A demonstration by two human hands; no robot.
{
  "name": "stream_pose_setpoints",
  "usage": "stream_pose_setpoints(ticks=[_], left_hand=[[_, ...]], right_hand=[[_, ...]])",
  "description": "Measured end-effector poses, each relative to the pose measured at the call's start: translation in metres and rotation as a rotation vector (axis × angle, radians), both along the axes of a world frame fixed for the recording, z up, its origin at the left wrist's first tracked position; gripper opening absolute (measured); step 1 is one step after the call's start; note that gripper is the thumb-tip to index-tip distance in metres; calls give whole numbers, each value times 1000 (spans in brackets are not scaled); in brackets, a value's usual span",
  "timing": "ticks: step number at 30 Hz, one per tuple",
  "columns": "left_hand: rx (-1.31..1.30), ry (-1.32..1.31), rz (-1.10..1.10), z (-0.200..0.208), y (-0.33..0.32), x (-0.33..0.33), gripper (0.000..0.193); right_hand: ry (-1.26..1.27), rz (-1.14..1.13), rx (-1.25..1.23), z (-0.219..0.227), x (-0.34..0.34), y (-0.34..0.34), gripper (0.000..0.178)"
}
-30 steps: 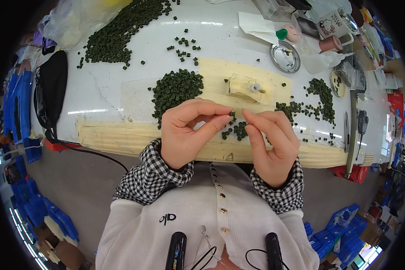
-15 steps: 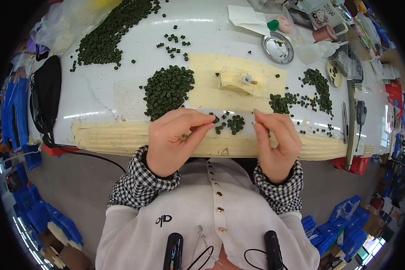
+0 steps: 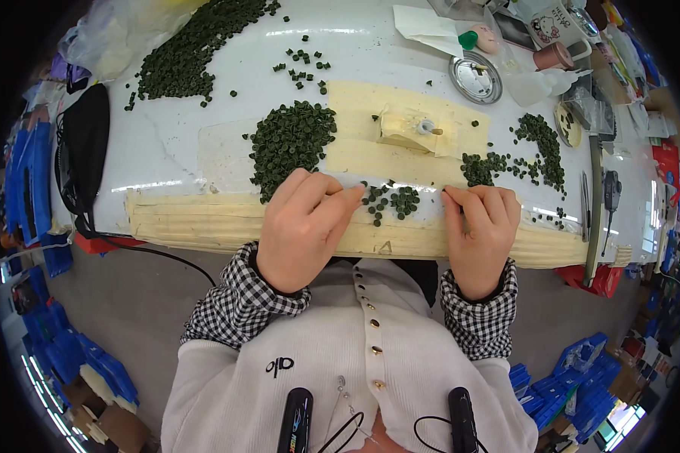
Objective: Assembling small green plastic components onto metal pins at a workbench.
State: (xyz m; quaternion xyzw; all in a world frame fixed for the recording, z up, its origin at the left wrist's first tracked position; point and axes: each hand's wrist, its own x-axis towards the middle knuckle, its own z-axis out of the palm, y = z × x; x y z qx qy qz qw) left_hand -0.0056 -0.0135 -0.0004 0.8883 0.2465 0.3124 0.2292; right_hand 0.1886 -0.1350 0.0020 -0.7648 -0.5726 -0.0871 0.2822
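Observation:
My left hand (image 3: 304,226) is closed in a pinch at the table's front edge, just left of a small cluster of dark green pieces (image 3: 405,201). On the cluster's other side, my right hand (image 3: 483,232) also pinches thumb and forefinger together. Whatever lies between the fingertips of either hand is too small to make out. A dense pile of the same small, round, cap-like pieces (image 3: 291,143) sits beyond my left hand. Past my right fingers lies a looser group (image 3: 480,169). Between and beyond the hands, a tape-covered block (image 3: 405,130) carries a small white upright fitting (image 3: 426,127).
A larger heap of green pieces (image 3: 177,72) spreads at the far left, beside a clear plastic bag (image 3: 117,41). A round metal dish (image 3: 475,77), a thread spool (image 3: 553,57) and tweezers (image 3: 585,204) lie to the right. A black cloth (image 3: 83,151) hangs at the left edge.
The whole view has shifted slightly. My left fingers have curled in more tightly, closing the gap inside the hand. My right fingertips have moved a little to the right, away from the left ones.

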Motion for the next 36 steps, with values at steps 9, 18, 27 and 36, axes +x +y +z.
stream_pose_setpoints(ticks=[9,18,27,36], left_hand=[[142,139,212,13,22,3,12],[146,116,171,19,25,5,10],[-1261,-441,-168,24,-2,6,12],[-1512,-573,-186,16,-7,10,19]], right_hand=[[12,20,-5,-2,-2,2,18],[79,81,7,0,-1,2,18],[1222,260,126,18,-24,8,12],[1464,375,210,5,-29,19,10]])
